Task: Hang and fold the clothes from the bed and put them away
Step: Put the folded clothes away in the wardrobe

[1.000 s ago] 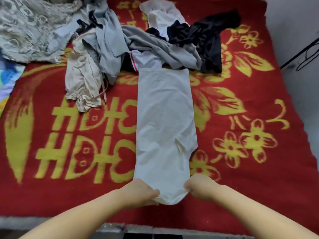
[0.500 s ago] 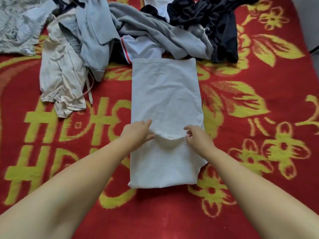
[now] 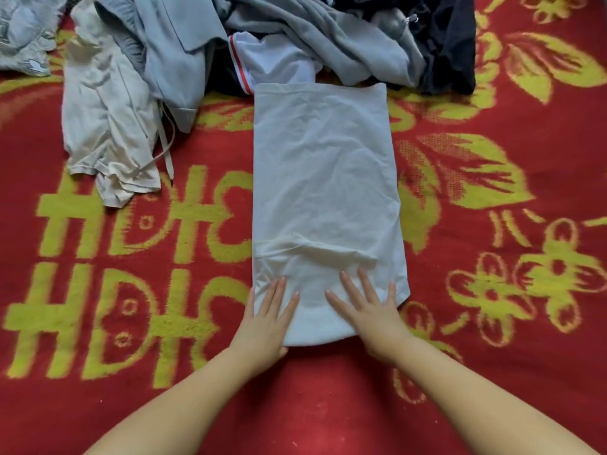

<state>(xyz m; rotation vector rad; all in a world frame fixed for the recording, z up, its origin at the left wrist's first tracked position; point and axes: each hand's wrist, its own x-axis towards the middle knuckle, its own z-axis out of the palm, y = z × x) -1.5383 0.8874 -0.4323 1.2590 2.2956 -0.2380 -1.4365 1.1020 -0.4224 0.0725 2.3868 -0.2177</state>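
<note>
1. White garment [image 3: 323, 178]: you have it laid flat as a long, narrow strip down the middle of the bed, running away from you. Its near end is doubled over onto itself, and the edge of that flap shows as a rumpled ridge across the cloth just beyond your fingertips. The far end is square and lies just beside the pile.

2. Your left hand [image 3: 267, 318]: palm down on the near left corner of the strip, fingers straight and held close together, thumb tucked at the fold. It presses the cloth; it pinches nothing.

3. Your right hand [image 3: 369, 310]: palm down on the near right part of the strip, fingers straight and fanned apart. It too only presses flat.

4. Red blanket [image 3: 492, 372]: covers the bed under everything, patterned with yellow flowers, leaves and block characters.

5. Unfolded pile across the far side, left to right:
- beige garment [image 3: 108, 126], crumpled, with a drawstring trailing from beside it onto the blanket;
- pale blue-grey garment [image 3: 177, 57], partly over the beige one;
- white piece with a red stripe [image 3: 272, 60], touching the far end of the strip;
- grey sweatshirt [image 3: 328, 37], draped over the white piece;
- black garment [image 3: 450, 50], at the right end.

6. Patterned grey cloth [image 3: 23, 37]: far left corner, partly cut off by the frame edge.
</note>
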